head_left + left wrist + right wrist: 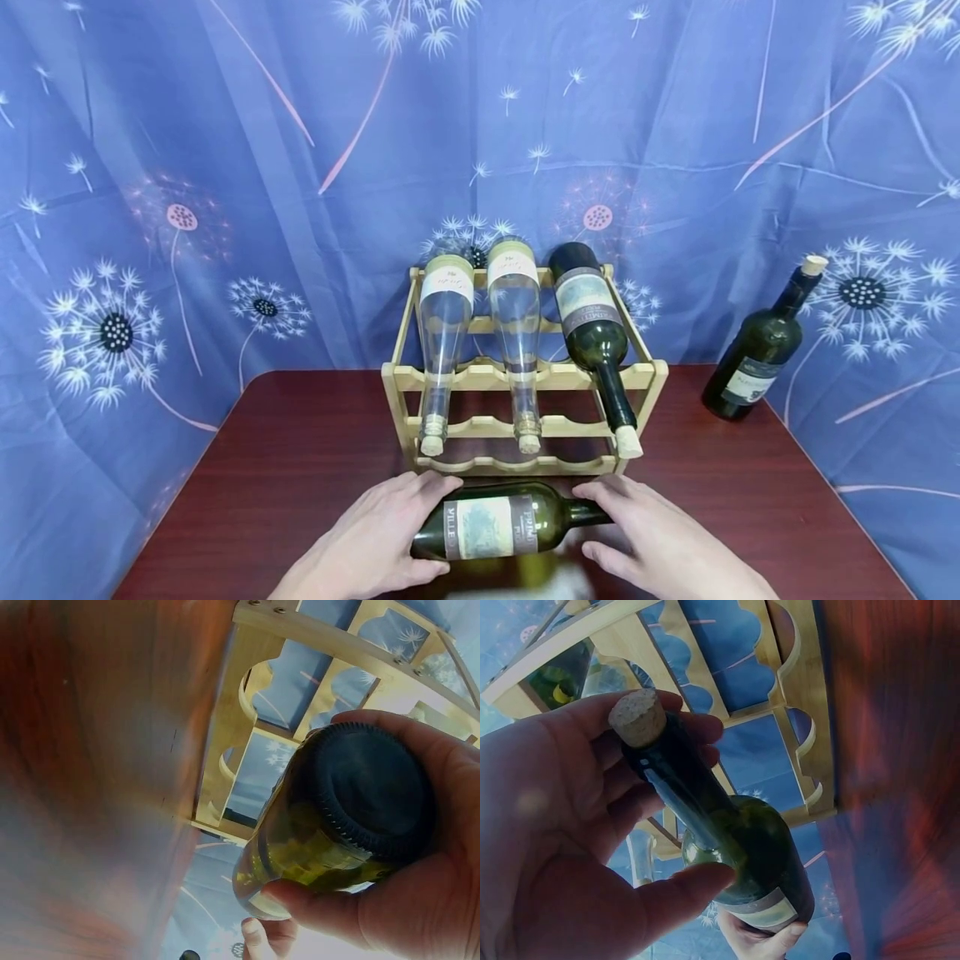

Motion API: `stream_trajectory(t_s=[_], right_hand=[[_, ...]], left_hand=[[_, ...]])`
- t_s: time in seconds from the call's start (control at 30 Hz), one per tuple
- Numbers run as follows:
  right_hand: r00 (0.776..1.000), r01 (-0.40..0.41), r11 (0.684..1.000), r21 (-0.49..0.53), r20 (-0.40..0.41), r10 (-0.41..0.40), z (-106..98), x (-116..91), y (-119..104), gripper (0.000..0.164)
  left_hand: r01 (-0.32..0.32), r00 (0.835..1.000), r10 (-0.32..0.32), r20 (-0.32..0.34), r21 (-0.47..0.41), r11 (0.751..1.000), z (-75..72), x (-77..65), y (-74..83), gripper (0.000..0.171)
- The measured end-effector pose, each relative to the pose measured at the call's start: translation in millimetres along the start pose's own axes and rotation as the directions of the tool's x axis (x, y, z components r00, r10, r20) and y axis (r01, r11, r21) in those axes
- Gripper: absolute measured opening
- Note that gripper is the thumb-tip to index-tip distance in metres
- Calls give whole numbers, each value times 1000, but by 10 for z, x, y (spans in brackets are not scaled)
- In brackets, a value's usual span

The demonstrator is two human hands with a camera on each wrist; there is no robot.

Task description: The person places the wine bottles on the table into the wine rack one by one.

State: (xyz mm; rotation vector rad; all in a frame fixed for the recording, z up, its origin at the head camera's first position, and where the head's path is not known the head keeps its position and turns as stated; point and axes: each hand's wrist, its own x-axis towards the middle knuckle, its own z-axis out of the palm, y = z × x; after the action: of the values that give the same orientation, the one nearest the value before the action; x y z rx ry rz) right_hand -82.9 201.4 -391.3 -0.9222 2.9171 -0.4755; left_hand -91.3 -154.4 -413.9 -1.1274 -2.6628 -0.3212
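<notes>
A dark green wine bottle (487,525) lies sideways in the air before the rack, its cork to the right. My left hand (382,533) grips it round the base end; the round bottom (375,791) faces the left wrist camera. At the neck is my right hand (652,533), its fingers curled behind the neck in the right wrist view and its thumb standing apart on the near side. The cork (637,718) shows beside those fingers. Just beyond stands a wooden wine rack (480,379) with two clear bottles (447,317) (516,308) and one dark bottle (592,317) on its top tier.
Another corked dark bottle (753,354) stands upright on the table to the right of the rack. The reddish-brown table (300,433) runs back to a blue curtain (337,208) with dandelion prints. Lower rack tiers have scalloped rails (487,427).
</notes>
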Motion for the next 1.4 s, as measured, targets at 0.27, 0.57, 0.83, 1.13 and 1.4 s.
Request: stream_trajectory(t_s=[0.27,0.57,0.83,1.13,1.4], right_hand=[[997,72,997,3,-16,-72,71,35,22,46],[997,79,996,48,21,-80,114,44,50,43],[992,114,990,82,46,-118,134,21,58,32],[986,163,985,58,30,-165,169,21,74,30],[968,240,970,-29,-66,-241,219,9,72,24]], left_hand=[[-12,1000,12,13,28,1000,-7,-4,2,88],[-39,999,39,12,46,998,-25,10,2,88],[-49,999,48,26,39,998,-2,-8,21,88],[-21,998,21,65,-1,1000,-6,-4,37,88],[-1,997,2,79,-9,1000,8,-6,30,88]])
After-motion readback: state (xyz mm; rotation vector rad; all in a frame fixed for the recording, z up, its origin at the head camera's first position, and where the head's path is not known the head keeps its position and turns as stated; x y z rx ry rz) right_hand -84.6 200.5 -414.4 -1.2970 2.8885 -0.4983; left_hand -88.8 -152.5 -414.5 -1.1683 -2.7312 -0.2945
